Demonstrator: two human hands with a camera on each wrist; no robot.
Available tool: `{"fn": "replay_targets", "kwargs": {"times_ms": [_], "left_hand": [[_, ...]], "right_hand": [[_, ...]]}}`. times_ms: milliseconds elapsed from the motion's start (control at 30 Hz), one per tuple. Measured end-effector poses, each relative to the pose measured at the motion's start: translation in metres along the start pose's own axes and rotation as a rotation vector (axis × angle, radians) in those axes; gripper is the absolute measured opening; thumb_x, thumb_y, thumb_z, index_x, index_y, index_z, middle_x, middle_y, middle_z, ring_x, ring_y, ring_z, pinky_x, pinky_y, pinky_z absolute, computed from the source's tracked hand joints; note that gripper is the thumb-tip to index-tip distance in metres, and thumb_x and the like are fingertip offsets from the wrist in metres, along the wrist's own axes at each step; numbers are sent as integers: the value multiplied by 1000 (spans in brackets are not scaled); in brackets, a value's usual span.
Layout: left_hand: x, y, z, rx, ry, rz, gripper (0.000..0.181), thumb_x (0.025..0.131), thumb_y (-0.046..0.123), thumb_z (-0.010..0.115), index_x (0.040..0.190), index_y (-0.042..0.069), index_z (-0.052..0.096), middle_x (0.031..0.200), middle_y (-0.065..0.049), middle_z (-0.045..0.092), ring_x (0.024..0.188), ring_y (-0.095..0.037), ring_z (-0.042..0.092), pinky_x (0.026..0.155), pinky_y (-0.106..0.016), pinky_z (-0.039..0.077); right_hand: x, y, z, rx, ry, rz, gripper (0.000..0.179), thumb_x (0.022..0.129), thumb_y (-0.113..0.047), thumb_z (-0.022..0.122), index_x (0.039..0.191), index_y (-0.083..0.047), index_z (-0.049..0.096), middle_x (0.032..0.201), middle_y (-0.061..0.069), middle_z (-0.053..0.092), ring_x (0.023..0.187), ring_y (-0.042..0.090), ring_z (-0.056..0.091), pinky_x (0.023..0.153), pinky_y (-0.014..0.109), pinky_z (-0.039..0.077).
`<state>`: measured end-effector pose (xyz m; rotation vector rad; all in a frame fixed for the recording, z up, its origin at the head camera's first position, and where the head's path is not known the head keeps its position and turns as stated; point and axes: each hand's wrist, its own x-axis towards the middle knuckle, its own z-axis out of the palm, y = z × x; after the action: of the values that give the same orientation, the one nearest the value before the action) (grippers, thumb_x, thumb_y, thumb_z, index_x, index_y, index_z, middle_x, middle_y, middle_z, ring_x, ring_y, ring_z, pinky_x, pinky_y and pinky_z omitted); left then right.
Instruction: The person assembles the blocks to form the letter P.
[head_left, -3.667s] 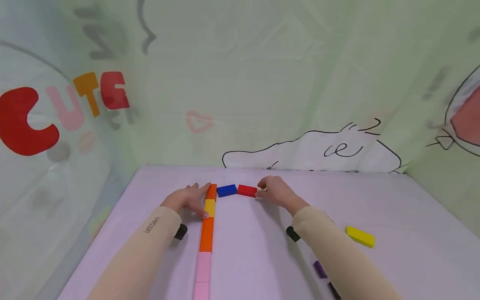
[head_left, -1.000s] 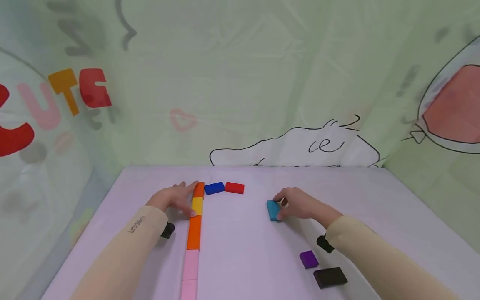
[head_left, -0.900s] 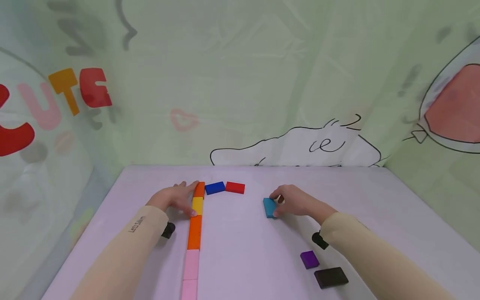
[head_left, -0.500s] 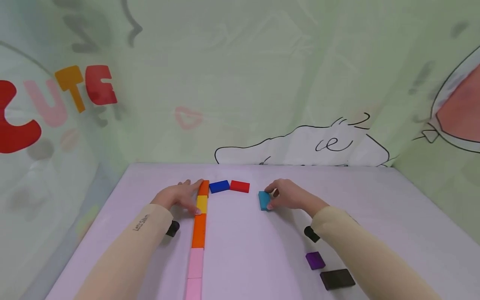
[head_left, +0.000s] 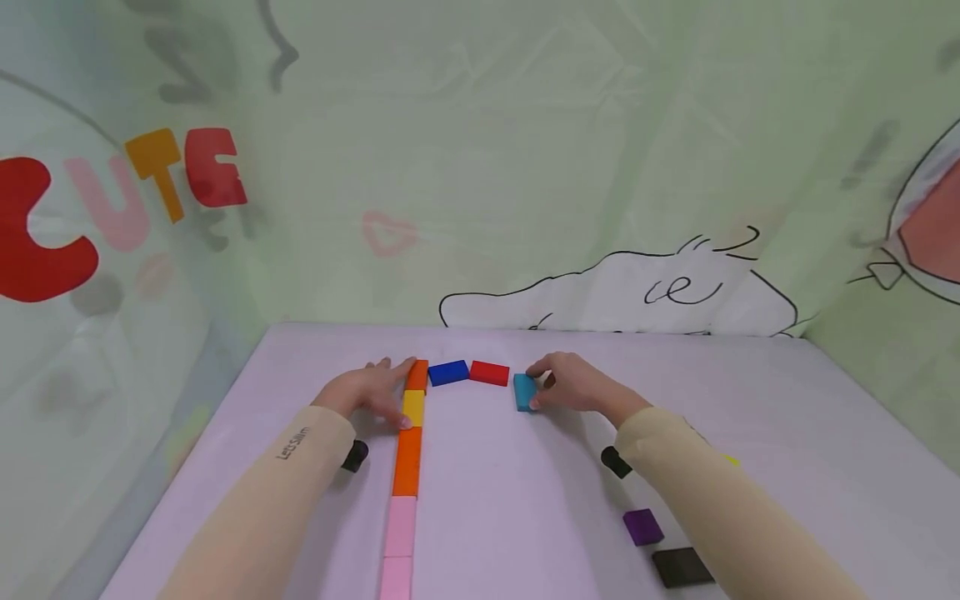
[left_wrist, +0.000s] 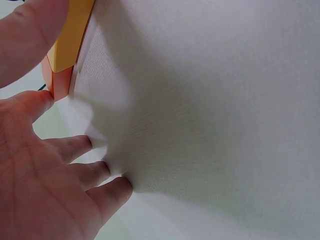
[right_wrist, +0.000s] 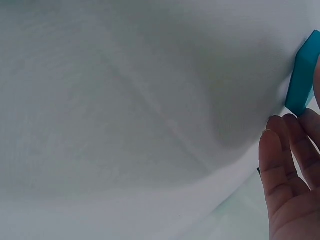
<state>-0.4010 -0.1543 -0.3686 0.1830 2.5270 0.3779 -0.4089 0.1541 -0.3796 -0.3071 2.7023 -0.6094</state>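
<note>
My right hand pinches a teal block between thumb and index finger, just right of a red block; a small gap separates the two. The red block meets a blue block at a slight angle. At the blue block's left end starts a row of blocks running towards me: orange, yellow, orange, then pink. My left hand rests against this row, index fingertip at the far orange block and thumb at the yellow one. Its other fingers stretch out to the tabletop.
A purple block and a black block lie near my right forearm. A bit of a yellow block shows past that sleeve. A printed curtain stands behind the table and at its sides.
My right hand left the red block, took hold of the teal block and slid it left and away from me, close to the red one. My left hand stays at the row.
</note>
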Motion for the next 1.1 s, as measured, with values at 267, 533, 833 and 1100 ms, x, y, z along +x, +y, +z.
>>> {"fn": "replay_targets", "kwargs": {"times_ms": [267,533,833,1100], "left_hand": [[-1,2,-1,-8,0,-7,102,88,37,79,166,24,14,171,-22,10,157,-48,10,121,-71,20],[-2,4,-2,-14,-3,-18,101,88,35,78,166,25,14,172,-21,9,157,-47,10,122,-70,21],[-3,2,-1,-11,0,-12,101,88,35,78,166,24,14,172,-21,9,157,-47,9,122,-70,20],[-4,2,-1,-10,-2,-16,101,88,36,79,166,24,15,171,-22,9,157,-48,9,122,-70,20]], "right_hand": [[1,-3,-2,-7,5,27,61,89,-19,81,143,-5,58,138,19,60,119,33,60,95,39,59],[2,-3,-1,-19,13,15,59,88,-20,81,142,-6,60,138,19,60,115,32,62,93,39,60],[3,-3,0,-22,17,2,59,89,-20,80,143,-5,59,138,18,62,114,30,63,94,39,59],[5,-3,2,-14,20,-9,58,90,-19,79,143,-5,59,136,17,64,112,29,62,93,37,59]]}}
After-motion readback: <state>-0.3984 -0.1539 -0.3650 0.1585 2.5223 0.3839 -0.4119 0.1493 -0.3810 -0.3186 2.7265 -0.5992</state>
